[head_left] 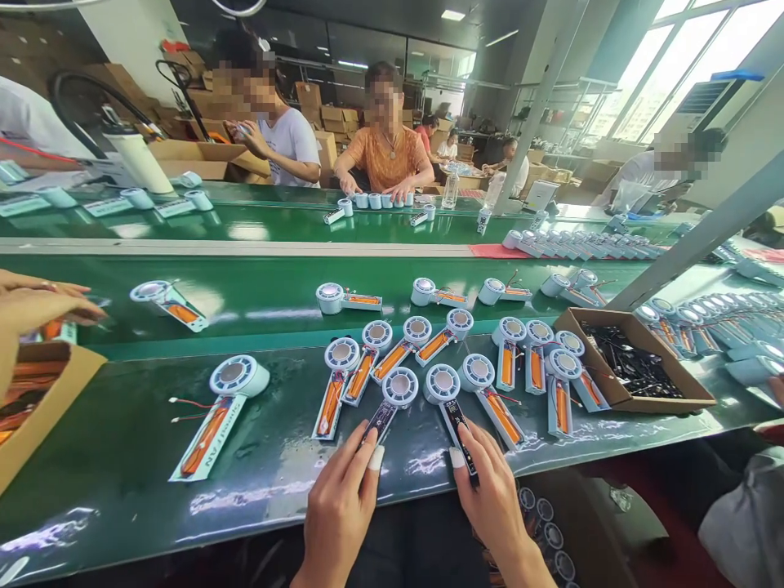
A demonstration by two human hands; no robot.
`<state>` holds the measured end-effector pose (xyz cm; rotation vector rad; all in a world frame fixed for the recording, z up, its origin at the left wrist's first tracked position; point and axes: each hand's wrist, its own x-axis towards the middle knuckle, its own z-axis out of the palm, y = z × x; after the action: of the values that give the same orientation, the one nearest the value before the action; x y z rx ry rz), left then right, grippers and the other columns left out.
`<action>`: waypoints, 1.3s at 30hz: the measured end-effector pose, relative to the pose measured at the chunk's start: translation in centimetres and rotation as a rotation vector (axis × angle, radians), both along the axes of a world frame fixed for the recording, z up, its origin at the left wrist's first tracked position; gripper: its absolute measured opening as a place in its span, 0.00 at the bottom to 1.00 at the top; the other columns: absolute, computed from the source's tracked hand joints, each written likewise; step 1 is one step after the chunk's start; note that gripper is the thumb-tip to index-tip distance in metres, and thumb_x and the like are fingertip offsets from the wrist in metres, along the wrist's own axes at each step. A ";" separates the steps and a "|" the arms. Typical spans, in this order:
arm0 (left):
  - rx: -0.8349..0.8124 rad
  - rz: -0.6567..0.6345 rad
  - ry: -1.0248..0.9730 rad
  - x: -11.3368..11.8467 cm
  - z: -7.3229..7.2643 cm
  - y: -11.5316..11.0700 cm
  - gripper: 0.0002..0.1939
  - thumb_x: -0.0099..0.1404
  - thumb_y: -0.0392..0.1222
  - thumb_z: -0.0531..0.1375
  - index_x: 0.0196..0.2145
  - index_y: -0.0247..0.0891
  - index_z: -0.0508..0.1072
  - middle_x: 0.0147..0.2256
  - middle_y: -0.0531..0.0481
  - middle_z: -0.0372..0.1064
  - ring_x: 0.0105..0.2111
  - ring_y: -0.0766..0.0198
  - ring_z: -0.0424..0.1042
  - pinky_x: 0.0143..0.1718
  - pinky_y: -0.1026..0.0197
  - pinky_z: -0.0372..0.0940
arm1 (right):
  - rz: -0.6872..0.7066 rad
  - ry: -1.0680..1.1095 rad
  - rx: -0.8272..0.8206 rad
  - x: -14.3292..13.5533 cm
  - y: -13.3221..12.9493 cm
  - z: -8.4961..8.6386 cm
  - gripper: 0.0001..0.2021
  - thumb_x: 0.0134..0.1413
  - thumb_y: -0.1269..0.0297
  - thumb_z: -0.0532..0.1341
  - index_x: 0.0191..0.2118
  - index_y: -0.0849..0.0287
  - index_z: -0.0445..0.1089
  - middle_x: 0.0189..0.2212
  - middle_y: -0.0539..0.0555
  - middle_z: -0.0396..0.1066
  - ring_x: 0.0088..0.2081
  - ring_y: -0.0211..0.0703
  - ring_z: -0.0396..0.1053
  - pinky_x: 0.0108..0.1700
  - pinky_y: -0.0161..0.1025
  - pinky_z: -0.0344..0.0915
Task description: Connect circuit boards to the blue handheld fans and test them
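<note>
My left hand [343, 498] grips the handle of a small light-blue handheld fan [400, 386], its round head pointing away from me. A black circuit board [383, 418] shows in that handle. Beside it, my right hand [487, 482] is closed on the handle of a second fan [442, 382], which also has a black circuit board [454, 416] in it. White covers show on both thumbs. Around my hands lie several open fans, such as one fan [331, 400] on the left and another fan [560, 392] on the right, with orange-wrapped batteries in their handles.
A cardboard box [689, 402] of black parts stands at right. At left are a lone fan [236, 377], a box [67, 392] of orange parts and a co-worker's hands [49, 302]. Fans ride the green belt [275, 278]; co-workers sit beyond, one in an orange shirt [389, 151].
</note>
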<state>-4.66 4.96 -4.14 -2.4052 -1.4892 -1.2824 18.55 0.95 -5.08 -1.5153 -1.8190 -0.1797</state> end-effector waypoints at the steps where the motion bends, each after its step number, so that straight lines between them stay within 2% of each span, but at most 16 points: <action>1: 0.005 0.002 0.002 0.0 0.0 0.0 0.18 0.72 0.34 0.56 0.57 0.43 0.72 0.52 0.43 0.77 0.47 0.53 0.80 0.48 0.55 0.73 | -0.005 -0.007 0.023 -0.1 0.1 -0.1 0.20 0.66 0.71 0.53 0.62 0.58 0.62 0.53 0.64 0.74 0.54 0.55 0.73 0.50 0.53 0.76; 10: 0.037 0.013 0.031 0.1 -0.5 -0.1 0.18 0.71 0.33 0.57 0.58 0.41 0.70 0.53 0.41 0.76 0.48 0.54 0.79 0.48 0.56 0.73 | -0.001 -0.008 0.096 0.0 0.3 -0.5 0.21 0.65 0.72 0.54 0.62 0.58 0.64 0.51 0.63 0.75 0.52 0.55 0.75 0.49 0.54 0.76; 18: -0.039 0.019 0.086 0.0 0.3 -0.1 0.23 0.74 0.35 0.52 0.64 0.41 0.63 0.49 0.42 0.76 0.46 0.55 0.78 0.45 0.55 0.73 | -0.007 -0.038 -0.006 -0.4 0.3 0.0 0.25 0.68 0.68 0.51 0.69 0.57 0.54 0.55 0.62 0.73 0.54 0.54 0.73 0.49 0.52 0.76; 24: -0.070 0.051 0.081 0.7 0.7 -0.1 0.22 0.72 0.35 0.52 0.61 0.44 0.68 0.46 0.44 0.77 0.44 0.54 0.78 0.44 0.53 0.75 | -0.011 -0.036 -0.005 -0.6 0.5 -0.1 0.21 0.70 0.65 0.52 0.65 0.56 0.59 0.51 0.62 0.74 0.52 0.56 0.74 0.48 0.53 0.75; 29: -0.057 0.069 0.069 1.3 0.4 0.0 0.22 0.71 0.33 0.54 0.60 0.45 0.68 0.49 0.44 0.77 0.52 0.51 0.75 0.51 0.48 0.73 | -0.005 -0.025 0.003 -0.5 0.6 0.0 0.19 0.69 0.64 0.53 0.63 0.57 0.62 0.49 0.62 0.76 0.49 0.56 0.75 0.46 0.53 0.76; 34: -0.004 0.066 0.079 1.3 0.4 0.3 0.21 0.70 0.34 0.55 0.59 0.44 0.69 0.46 0.44 0.78 0.47 0.52 0.78 0.47 0.49 0.74 | -0.002 -0.025 0.007 -0.4 0.9 0.5 0.19 0.69 0.65 0.53 0.62 0.58 0.62 0.48 0.62 0.76 0.48 0.56 0.75 0.44 0.53 0.76; 39: 0.019 0.081 0.120 1.2 0.3 0.4 0.18 0.71 0.35 0.56 0.57 0.43 0.70 0.46 0.44 0.78 0.47 0.53 0.78 0.48 0.50 0.73 | 0.018 0.030 0.032 -0.4 1.3 0.4 0.19 0.67 0.67 0.54 0.62 0.57 0.63 0.46 0.61 0.76 0.46 0.56 0.75 0.43 0.53 0.75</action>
<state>-3.47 5.40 -3.85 -2.3379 -1.5178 -1.1103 18.19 2.27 -4.67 -1.4714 -1.7968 -0.1760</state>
